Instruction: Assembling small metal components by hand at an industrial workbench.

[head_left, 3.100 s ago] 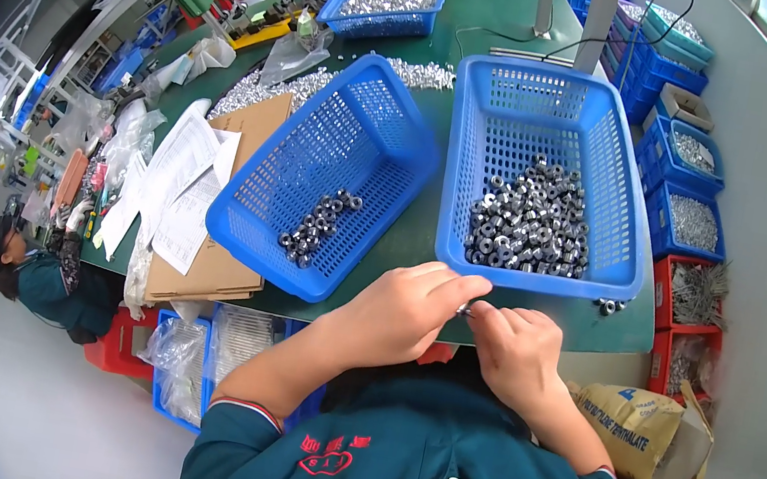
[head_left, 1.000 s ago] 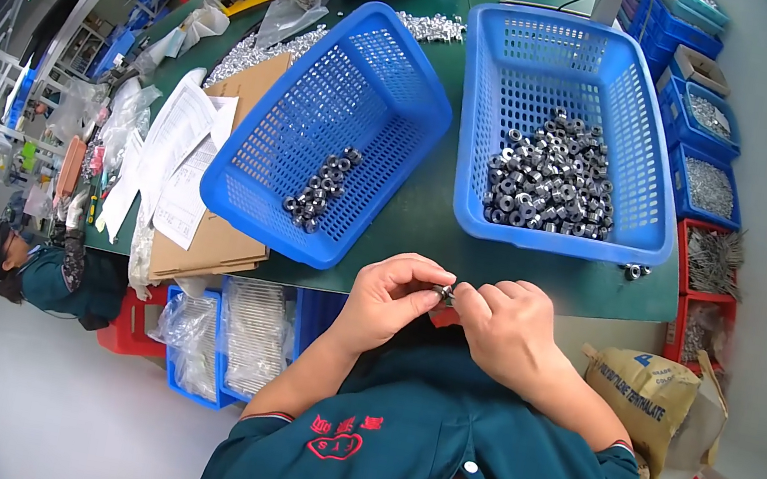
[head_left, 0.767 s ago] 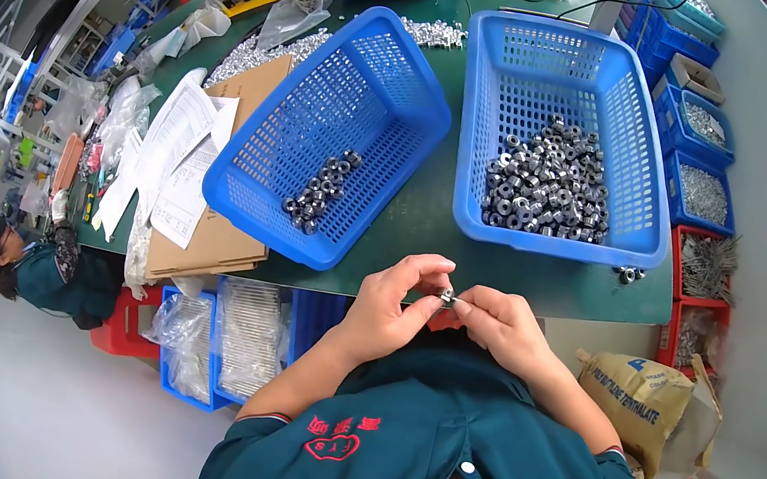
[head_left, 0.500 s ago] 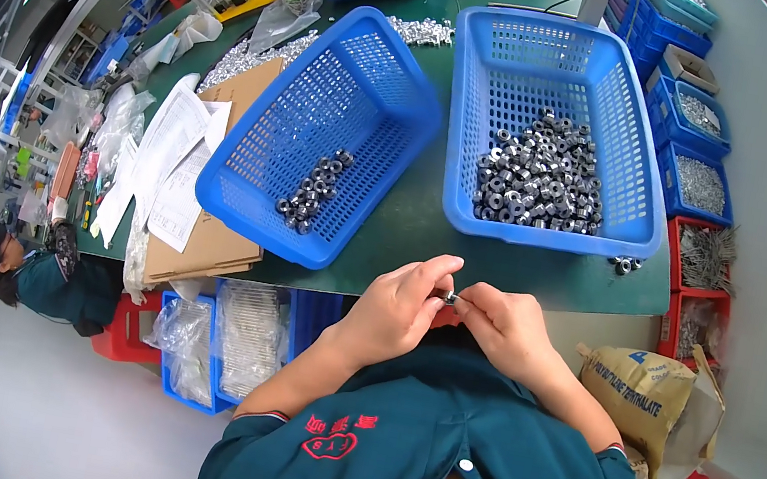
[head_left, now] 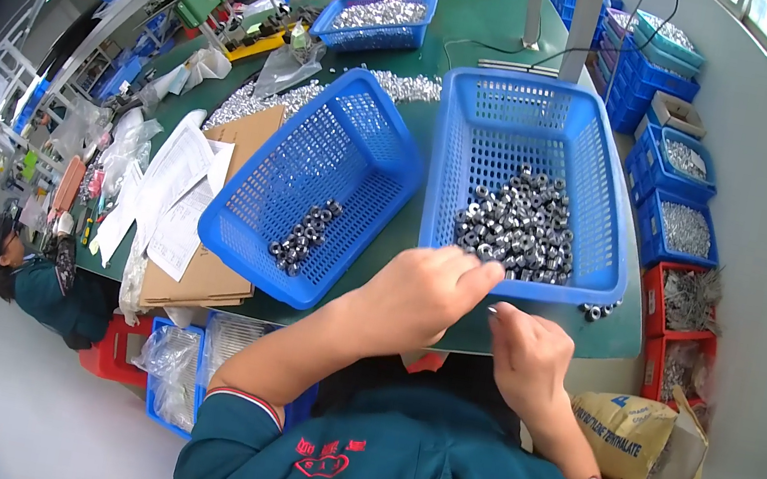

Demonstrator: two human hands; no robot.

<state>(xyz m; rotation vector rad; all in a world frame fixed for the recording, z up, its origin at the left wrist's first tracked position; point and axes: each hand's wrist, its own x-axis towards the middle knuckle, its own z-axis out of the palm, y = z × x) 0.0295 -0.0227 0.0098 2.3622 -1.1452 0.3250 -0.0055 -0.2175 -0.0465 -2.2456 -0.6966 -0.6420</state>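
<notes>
Curls left hand [head_left: 435, 294] at near rim of right basket [head_left: 562, 295]; cannot tell grip. Pinches right hand [head_left: 531, 356] narrow; cannot tell on what.

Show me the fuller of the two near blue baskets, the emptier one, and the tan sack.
Fuller blue basket [head_left: 523, 113], head view: far mesh wall.
Emptier blue basket [head_left: 341, 180], head view: bare mesh floor.
Tan sack [head_left: 621, 423], head view: its front.

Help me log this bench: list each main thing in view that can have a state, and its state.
Left hand, fingers curled; any grip hidden
Right hand, pinched, apparently on a small shiny piece
Right blue basket, partly filled with dark metal parts
Left blue basket, holding fewer similar parts
Papers, loose, overlapping
Cardboard, flat, layered
Silver parts, heaped loose
Yellow bag, mouth looks open
</notes>
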